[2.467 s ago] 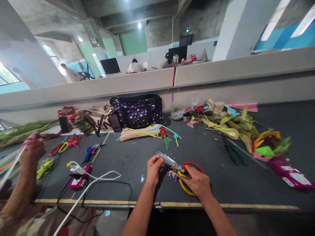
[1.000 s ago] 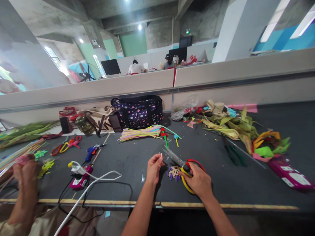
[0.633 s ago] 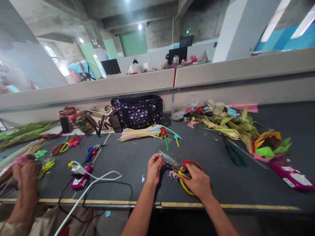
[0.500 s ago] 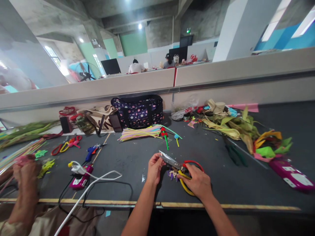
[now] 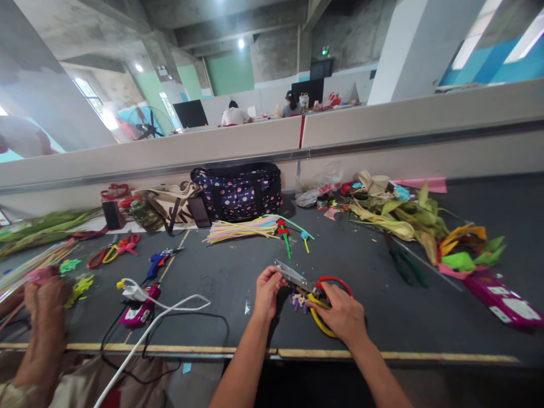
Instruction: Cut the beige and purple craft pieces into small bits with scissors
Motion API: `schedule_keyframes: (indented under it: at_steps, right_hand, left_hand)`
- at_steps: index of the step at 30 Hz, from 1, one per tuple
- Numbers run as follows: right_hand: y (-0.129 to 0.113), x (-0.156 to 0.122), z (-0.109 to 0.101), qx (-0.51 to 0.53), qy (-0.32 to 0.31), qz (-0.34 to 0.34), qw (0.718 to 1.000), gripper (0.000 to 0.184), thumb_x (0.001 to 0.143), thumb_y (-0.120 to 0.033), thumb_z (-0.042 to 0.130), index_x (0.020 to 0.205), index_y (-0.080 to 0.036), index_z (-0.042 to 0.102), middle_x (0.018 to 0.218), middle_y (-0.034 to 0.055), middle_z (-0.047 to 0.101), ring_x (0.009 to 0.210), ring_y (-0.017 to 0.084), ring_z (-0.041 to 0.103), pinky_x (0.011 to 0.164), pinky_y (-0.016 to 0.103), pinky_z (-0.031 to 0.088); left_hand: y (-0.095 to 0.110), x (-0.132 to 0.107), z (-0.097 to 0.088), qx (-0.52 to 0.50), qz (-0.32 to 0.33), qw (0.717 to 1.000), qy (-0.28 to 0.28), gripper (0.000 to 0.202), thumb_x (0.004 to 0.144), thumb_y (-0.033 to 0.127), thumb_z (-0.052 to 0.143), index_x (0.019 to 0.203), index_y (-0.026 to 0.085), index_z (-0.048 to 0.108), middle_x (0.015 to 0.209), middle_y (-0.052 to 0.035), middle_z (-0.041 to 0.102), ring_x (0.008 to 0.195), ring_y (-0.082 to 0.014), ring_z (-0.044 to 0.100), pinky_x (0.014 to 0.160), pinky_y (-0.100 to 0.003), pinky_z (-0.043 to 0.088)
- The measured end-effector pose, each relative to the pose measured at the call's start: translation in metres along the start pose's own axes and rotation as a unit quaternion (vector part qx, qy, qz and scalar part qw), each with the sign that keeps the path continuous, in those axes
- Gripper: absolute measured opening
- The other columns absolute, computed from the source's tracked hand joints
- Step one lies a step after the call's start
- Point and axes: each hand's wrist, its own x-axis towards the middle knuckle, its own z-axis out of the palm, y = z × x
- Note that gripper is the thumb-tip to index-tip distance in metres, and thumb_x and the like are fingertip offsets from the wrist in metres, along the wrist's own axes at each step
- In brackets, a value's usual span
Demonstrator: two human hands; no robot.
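Note:
My right hand (image 5: pixel 340 313) grips the red and yellow handles of a pair of scissors (image 5: pixel 297 277), whose metal blades point left and are closed. My left hand (image 5: pixel 267 292) pinches something very small at the blade tips; I cannot tell what it is. Under the blades, on the dark table (image 5: pixel 221 266), lies a small purple and tan craft piece (image 5: pixel 298 297).
A co-worker's hands (image 5: pixel 40 297) hold a pink piece at the far left. Nearby lie a white cable (image 5: pixel 170 309), a pink glue gun (image 5: pixel 136 311), a blue tool (image 5: pixel 159 259) and colourful sticks (image 5: pixel 242 229). A dotted bag (image 5: pixel 238 191) stands behind; leaves (image 5: pixel 403 218) pile at right.
One second ago the scissors were open and apart from my left fingers; now the blades are closed at my fingertips. The co-worker's hands have lowered to the table.

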Motion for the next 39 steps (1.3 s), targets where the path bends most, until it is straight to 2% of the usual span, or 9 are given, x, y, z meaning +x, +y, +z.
schedule_keyframes:
  at_steps: [11,18,30,39]
  right_hand:
    - [0.002,-0.001,0.003,0.007,0.013,-0.015,1.000,0.062,0.082,-0.069,0.047,0.110,-0.017,0.064,0.088,0.0044,0.069,0.078,0.015,0.066,0.067,0.024,0.041]
    - [0.001,0.001,-0.001,0.020,0.017,-0.023,0.999,0.060,0.084,-0.068,0.045,0.109,-0.017,0.065,0.088,0.0051,0.071,0.078,0.014,0.066,0.067,0.023,0.043]
    - [0.004,-0.002,0.005,0.019,0.029,-0.026,0.999,0.061,0.083,-0.068,0.045,0.106,-0.016,0.067,0.090,0.0072,0.072,0.078,0.015,0.067,0.068,0.023,0.043]
    - [0.007,-0.005,0.010,0.025,0.010,-0.017,0.999,0.061,0.082,-0.070,0.045,0.105,-0.018,0.067,0.094,0.0073,0.072,0.079,0.016,0.067,0.070,0.022,0.044]
  left_hand:
    - [0.001,-0.001,0.002,-0.003,-0.010,1.000,0.012,0.023,0.063,0.025,0.080,0.074,0.013,0.065,0.068,0.0004,0.061,0.056,-0.0073,0.055,0.060,-0.021,0.046]
    - [0.000,-0.001,0.001,0.004,-0.012,1.000,0.005,0.020,0.065,0.024,0.079,0.076,0.013,0.066,0.069,-0.0001,0.062,0.057,-0.0074,0.056,0.061,-0.021,0.047]
    - [-0.001,0.000,-0.001,0.038,-0.005,0.999,0.028,0.021,0.062,0.024,0.079,0.074,0.014,0.066,0.069,0.0006,0.063,0.054,-0.0075,0.055,0.059,-0.021,0.047]
    - [0.000,-0.001,0.001,0.023,-0.010,0.999,0.030,0.022,0.060,0.023,0.080,0.072,0.014,0.065,0.067,0.0009,0.062,0.053,-0.0075,0.055,0.059,-0.022,0.048]
